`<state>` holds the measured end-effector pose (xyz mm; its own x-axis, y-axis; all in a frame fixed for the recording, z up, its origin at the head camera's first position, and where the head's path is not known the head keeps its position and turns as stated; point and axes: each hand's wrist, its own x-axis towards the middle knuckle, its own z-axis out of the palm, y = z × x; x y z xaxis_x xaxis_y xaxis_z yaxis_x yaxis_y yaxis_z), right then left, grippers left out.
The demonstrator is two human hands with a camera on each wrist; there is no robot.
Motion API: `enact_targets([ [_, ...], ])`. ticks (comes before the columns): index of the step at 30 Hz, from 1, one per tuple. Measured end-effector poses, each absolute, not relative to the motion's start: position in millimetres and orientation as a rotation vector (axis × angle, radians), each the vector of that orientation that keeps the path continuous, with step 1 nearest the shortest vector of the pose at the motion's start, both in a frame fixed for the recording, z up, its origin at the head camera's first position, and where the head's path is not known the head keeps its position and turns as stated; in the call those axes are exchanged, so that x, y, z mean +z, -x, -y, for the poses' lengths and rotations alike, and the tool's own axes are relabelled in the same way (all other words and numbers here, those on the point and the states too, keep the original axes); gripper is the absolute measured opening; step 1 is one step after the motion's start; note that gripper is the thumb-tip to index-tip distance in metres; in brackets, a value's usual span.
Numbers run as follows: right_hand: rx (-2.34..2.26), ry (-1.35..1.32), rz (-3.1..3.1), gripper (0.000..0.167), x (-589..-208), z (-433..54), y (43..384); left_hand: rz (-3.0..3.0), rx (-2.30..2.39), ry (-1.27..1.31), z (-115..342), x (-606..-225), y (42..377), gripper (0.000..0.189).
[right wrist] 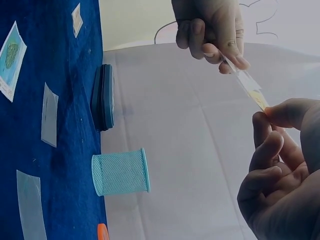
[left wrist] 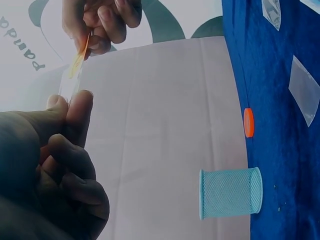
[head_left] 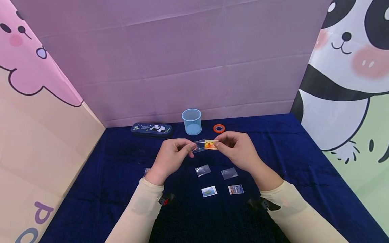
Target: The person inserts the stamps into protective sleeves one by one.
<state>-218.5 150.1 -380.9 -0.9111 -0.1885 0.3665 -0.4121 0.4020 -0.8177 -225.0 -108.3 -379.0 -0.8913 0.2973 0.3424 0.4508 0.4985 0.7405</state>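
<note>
My left hand (head_left: 170,157) pinches one end of a small clear plastic sleeve (head_left: 199,146) between thumb and forefinger. At its other end my right hand (head_left: 238,152) pinches a yellow-orange stamp (head_left: 209,144) by its right edge. The stamp overlaps the sleeve in the head view, and both are held up above the table. Below the hands lie two more clear sleeves, one on the left (head_left: 203,170) and one on the right (head_left: 229,173). Nearer to me are a blue-green stamp (head_left: 209,191) and a darker blue stamp (head_left: 236,189).
A light blue mesh pen cup (head_left: 192,122) stands at the back of the dark blue cloth (head_left: 118,162). Left of it is a navy pencil case (head_left: 151,129) with a panda; right of it, an orange-red ring (head_left: 218,128). A small pale piece (head_left: 147,171) shows partly behind the left wrist.
</note>
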Motion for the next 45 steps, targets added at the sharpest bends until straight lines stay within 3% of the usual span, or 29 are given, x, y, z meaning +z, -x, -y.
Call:
enact_targets([
  [36, 1.554, -0.606, 2.490, 0.015, -383.1, -142.6, 215.2, 2.479, -1.363, 0.677, 106.0, -379.6, 224.9, 0.005],
  [45, 1.543, -0.581, 2.465, 0.009, -381.0, -141.8, 213.9, 2.462, -1.511, 0.688, 108.3, -379.4, 225.7, 0.007],
])
